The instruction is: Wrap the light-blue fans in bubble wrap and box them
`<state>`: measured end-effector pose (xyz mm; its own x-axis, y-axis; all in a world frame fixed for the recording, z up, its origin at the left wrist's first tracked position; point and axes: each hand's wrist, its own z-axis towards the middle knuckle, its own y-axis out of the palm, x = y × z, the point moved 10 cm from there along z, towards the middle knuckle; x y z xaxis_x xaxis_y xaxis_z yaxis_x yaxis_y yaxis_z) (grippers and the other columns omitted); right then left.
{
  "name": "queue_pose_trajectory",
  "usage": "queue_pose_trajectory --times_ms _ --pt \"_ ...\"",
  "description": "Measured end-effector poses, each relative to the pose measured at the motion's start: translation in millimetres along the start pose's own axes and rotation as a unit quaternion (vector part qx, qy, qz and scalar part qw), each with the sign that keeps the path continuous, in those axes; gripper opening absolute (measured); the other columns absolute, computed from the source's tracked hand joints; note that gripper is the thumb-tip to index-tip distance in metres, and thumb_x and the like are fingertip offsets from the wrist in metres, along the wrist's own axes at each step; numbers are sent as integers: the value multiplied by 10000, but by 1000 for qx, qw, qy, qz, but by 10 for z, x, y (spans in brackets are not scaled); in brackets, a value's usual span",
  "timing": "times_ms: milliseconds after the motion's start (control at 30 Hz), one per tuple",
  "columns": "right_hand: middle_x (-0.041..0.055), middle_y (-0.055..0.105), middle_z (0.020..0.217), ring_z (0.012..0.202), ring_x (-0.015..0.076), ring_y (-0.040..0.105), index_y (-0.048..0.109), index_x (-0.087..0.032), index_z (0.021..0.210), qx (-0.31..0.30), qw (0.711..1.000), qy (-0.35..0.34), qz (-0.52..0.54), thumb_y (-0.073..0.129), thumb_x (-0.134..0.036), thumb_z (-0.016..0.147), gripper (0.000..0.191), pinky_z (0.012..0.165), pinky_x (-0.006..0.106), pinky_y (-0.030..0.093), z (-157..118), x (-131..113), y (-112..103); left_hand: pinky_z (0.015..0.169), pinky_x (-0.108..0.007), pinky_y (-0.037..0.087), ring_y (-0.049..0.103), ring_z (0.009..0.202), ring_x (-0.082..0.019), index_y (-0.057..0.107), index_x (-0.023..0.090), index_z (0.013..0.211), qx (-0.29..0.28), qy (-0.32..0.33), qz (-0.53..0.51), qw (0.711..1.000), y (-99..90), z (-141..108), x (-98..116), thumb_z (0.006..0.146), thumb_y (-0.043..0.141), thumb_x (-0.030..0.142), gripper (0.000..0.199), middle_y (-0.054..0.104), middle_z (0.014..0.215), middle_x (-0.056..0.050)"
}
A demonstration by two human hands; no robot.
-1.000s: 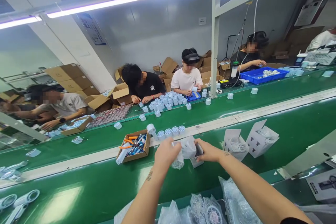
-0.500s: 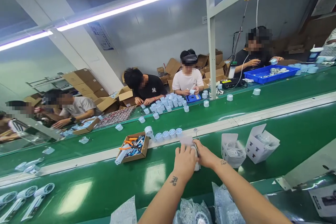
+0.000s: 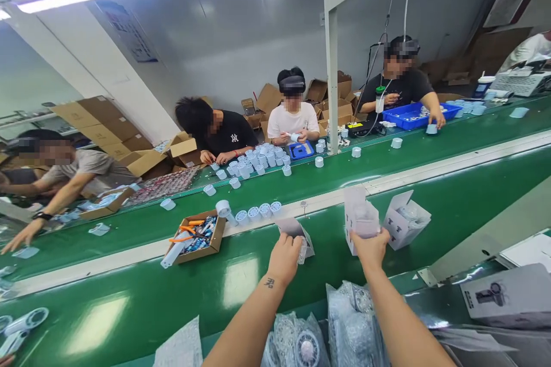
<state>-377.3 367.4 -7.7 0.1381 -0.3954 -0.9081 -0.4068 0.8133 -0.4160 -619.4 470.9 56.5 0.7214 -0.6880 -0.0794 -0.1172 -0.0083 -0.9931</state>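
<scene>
My left hand [image 3: 284, 257] is closed at the open top of a small white box [image 3: 308, 239] on the green belt. Its fingers pinch the near edge, with clear plastic wrap showing beside them. Farther right, my right hand [image 3: 371, 248] grips the lower part of an open carton [image 3: 350, 219], thumb and fingers on its sides. A wrapped item [image 3: 365, 217] pokes out of that carton. Just beyond stands another open printed box [image 3: 398, 226], with a plastic-wrapped item inside.
Bubble-wrapped fans [image 3: 297, 344] lie along the near edge. A cardboard tray [image 3: 215, 245] of small parts and orange-handled pliers sits left, beside several light-blue round parts [image 3: 253, 214]. Across the belt [image 3: 163, 292], co-workers handle parts. A metal post [image 3: 331, 69] rises beyond it.
My hands have moved apart. The right hand has left the middle box and taken hold of the carton to the right. The view has turned rightward.
</scene>
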Motion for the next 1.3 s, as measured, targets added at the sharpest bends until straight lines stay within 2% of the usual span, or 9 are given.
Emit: queue_pose_trajectory --times_ms 367,467,533,600,700,833,1033,1133,1300 --pt "205 450 1298 1278 414 390 272 -169 1306 -155 986 -9 -56 646 -394 682 762 1007 559 393 -177 -175 351 936 -413 373 477 1126 -311 591 140 1046 11 0 -39 999 -505 80 203 862 452 131 231 594 1134 -179" --pt "210 507 1232 1178 356 505 300 -154 1287 -164 986 -13 -34 563 -442 764 653 918 498 482 -520 -342 -148 867 -370 409 570 995 -273 610 170 958 -7 -17 -188 982 -309 -446 512 940 381 298 263 652 994 -138" --pt "121 601 1014 928 267 622 424 -204 1141 -168 985 -40 -12 449 -461 849 390 775 392 545 -929 -404 -700 737 -339 444 629 804 -253 610 177 956 -116 -68 -345 929 216 -891 850 903 458 397 272 684 839 -97" --pt "13 552 674 604 209 582 496 -265 860 -211 971 -114 -3 473 -481 867 217 564 329 526 -1454 -404 -1226 757 -332 459 648 890 -277 530 148 1154 -186 -114 -431 876 704 -1281 1214 775 635 475 512 694 981 -123" --pt "-23 517 570 471 177 515 543 -292 800 -199 958 -194 -72 559 -408 853 128 449 292 465 -2051 -102 -1930 915 -330 424 553 1184 -303 400 71 1282 -178 -192 -416 871 1088 -1540 1435 780 636 397 643 534 1317 -235" --pt "23 573 713 540 199 558 553 -260 1070 31 972 -162 -165 546 -471 853 303 475 320 499 -2054 375 -2757 951 -343 413 572 1173 -285 355 46 1308 -180 -239 -405 864 1177 -1474 1445 827 563 303 584 564 1286 -237" --pt "202 556 1162 1147 390 502 565 -145 1143 252 906 -225 -255 559 -498 809 485 971 579 386 -1648 139 -3376 875 -378 474 612 1106 -321 452 98 1223 -173 -333 -393 839 1078 -1372 1330 787 561 510 609 605 1219 -225" --pt "216 558 1186 1120 377 542 465 -107 1249 214 952 -116 -184 574 -547 748 676 863 507 483 -1315 455 -3564 854 -395 486 608 1107 -341 460 91 1226 -166 -375 -369 834 988 -1408 1333 780 513 586 668 591 1221 -248" --pt "26 637 800 656 216 628 485 -215 1151 51 978 -16 -202 510 -440 798 420 654 359 514 -1190 954 -3357 864 -421 480 589 1134 -340 513 136 1140 -123 -367 -336 859 830 -1442 1342 824 426 510 498 628 1159 -210"
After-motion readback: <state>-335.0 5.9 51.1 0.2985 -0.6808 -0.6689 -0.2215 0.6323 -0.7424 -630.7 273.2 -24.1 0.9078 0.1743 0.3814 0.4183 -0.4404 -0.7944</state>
